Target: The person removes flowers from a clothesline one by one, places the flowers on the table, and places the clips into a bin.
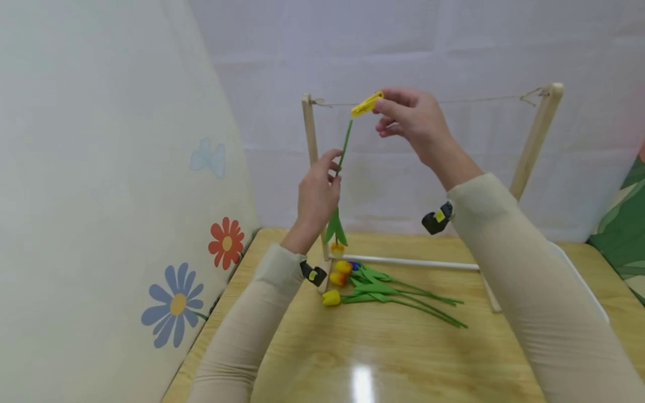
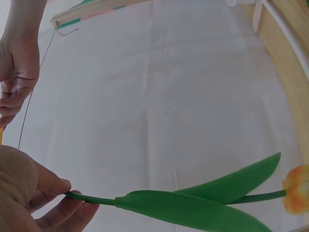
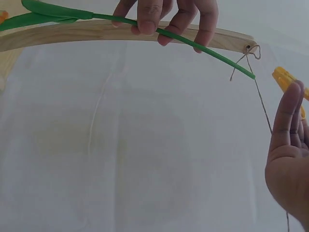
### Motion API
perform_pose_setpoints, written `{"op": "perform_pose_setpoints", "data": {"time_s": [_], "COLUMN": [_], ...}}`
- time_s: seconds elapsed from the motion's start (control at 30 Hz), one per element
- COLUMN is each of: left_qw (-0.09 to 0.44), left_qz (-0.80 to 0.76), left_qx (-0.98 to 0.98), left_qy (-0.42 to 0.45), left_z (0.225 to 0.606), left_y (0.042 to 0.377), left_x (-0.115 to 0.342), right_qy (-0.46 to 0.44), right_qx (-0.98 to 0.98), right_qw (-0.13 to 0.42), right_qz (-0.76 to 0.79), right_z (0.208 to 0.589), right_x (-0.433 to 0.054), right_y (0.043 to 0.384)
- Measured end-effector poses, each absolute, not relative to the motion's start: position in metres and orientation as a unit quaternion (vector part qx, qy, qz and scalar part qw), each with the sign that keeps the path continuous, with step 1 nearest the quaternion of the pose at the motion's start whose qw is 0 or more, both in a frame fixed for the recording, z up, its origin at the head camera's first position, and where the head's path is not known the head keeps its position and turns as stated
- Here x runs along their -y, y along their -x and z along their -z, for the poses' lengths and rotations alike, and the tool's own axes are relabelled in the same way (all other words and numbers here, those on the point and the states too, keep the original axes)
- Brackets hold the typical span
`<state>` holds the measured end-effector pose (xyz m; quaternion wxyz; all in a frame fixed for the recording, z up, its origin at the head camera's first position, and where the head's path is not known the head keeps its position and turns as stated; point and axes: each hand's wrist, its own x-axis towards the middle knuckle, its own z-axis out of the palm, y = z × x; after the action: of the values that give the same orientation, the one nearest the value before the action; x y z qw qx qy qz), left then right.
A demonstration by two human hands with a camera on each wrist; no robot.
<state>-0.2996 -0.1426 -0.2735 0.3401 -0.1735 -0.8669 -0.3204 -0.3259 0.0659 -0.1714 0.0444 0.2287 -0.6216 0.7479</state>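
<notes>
My left hand (image 1: 330,170) pinches the green stem of an artificial tulip (image 1: 342,151) that hangs head down, its orange-yellow bloom (image 2: 297,189) near the table. The same fingers (image 2: 58,200) show in the left wrist view, gripping the stem below the leaves (image 2: 193,208). My right hand (image 1: 385,112) pinches a yellow clothespin (image 1: 367,104) at the string (image 1: 468,101) of a wooden frame (image 1: 534,140). In the right wrist view the stem's tip (image 3: 248,73) lies just short of the clothespin (image 3: 284,79), beside the string (image 3: 263,108).
Several more artificial tulips (image 1: 383,288) lie on the wooden table (image 1: 353,347) under the frame. A white rod (image 1: 413,262) joins the frame's feet. A wall with flower stickers (image 1: 173,305) runs along the left, and a white cloth hangs behind.
</notes>
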Motion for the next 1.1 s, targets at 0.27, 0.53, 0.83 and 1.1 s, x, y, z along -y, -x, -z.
{"op": "perform_pose_setpoints", "data": {"time_s": [0.27, 0.53, 0.83, 1.1], "left_qw": [0.332, 0.323, 0.296, 0.276], "left_qz": [0.307, 0.295, 0.286, 0.268], "left_qx": [0.870, 0.874, 0.884, 0.888], "left_qy": [0.196, 0.212, 0.222, 0.253], "left_z": [0.281, 0.288, 0.297, 0.306], "left_y": [0.296, 0.294, 0.292, 0.286], "left_x": [0.141, 0.138, 0.135, 0.131], "right_qy": [-0.244, -0.246, -0.230, -0.212], "right_qx": [0.632, 0.619, 0.611, 0.580], "right_qw": [0.045, 0.045, 0.045, 0.040], "right_qz": [-0.734, -0.745, -0.757, -0.785], "right_z": [0.183, 0.194, 0.210, 0.224], "right_x": [-0.074, -0.087, -0.108, -0.126], "right_y": [0.321, 0.320, 0.315, 0.309]}}
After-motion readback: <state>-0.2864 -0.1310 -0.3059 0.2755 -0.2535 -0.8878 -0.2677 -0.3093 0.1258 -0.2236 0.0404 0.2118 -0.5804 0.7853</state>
